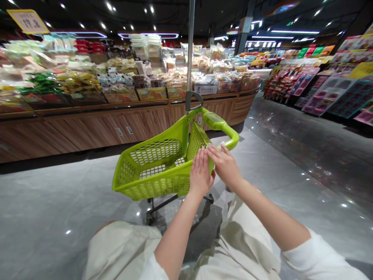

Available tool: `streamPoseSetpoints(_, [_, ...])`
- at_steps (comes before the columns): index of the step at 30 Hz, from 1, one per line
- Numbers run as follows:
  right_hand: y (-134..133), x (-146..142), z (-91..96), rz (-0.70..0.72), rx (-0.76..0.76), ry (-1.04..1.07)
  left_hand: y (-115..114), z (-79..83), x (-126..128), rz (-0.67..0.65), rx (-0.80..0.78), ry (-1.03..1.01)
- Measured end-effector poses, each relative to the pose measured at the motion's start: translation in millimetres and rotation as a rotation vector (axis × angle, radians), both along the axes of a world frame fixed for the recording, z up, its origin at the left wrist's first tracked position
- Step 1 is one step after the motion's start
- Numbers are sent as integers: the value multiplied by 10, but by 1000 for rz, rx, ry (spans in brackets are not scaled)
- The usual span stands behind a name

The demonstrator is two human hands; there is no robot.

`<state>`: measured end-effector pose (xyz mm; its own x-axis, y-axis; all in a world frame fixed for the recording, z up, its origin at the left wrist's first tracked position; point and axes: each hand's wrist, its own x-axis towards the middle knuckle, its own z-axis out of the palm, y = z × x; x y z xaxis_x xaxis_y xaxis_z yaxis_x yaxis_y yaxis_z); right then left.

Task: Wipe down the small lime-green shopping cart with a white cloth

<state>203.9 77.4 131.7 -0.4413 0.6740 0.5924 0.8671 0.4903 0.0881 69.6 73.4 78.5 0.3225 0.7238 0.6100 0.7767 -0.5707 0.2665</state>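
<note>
A bright green plastic shopping cart (151,167) stands upright in front of me, its perforated basket pointing left. My left hand (201,171) lies on the cart's near upper edge, fingers stretched out side by side. Just beside it, my right hand (225,161) presses down where the near side meets the green handle (233,134), its fingers bent. Bits of a white, tissue-like wad (223,144) peek out at the right fingertips; most of it is hidden under them. A grey pole (190,46) rises from the far end of the handle.
Behind the cart runs a long wood-panelled display counter (140,122) heaped with packaged goods. Shelves of packets and trays (326,85) line the right side. Grey glossy floor (58,210) surrounds the cart, and my knees in pale trousers (122,249) are close below it.
</note>
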Motion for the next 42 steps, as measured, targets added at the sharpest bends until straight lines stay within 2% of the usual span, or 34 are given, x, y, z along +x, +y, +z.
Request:
streamPoseSetpoints(3, [110,426,125,23,-26,62,-4,-8,26,-6,15,-4])
streamPoseSetpoints(6, [194,752,210,-127,20,209,-14,-7,86,-10,17,-16])
streamPoseSetpoints(8, [200,703,174,-159,41,238,-18,-7,126,-3,14,-29])
streamPoseSetpoints(12, [137,232,-13,-18,-7,123,-14,-13,141,-14,7,-29])
streamPoseSetpoints(15, [73,70,-68,52,-12,58,-6,-24,112,-20,15,-17])
streamPoseSetpoints(21, [-54,282,-22,-96,55,31,-14,-40,118,6,30,-19])
streamPoseSetpoints(27, [99,198,60,30,9,243,-45,-32,107,6,29,-4])
streamPoseSetpoints(30, [85,161,81,-18,-2,186,-62,-28,84,5,30,17])
streamPoseSetpoints(34, [-9,432,128,-118,92,33,-84,-15,73,3,32,26])
streamPoseSetpoints(38, [32,754,216,-244,181,88,-98,-5,92,11,25,29])
streamPoseSetpoints(40, [36,687,208,-263,181,110,-97,-10,108,18,20,14])
streamPoseSetpoints(42, [-16,451,147,-222,139,81,-88,-23,119,16,17,2])
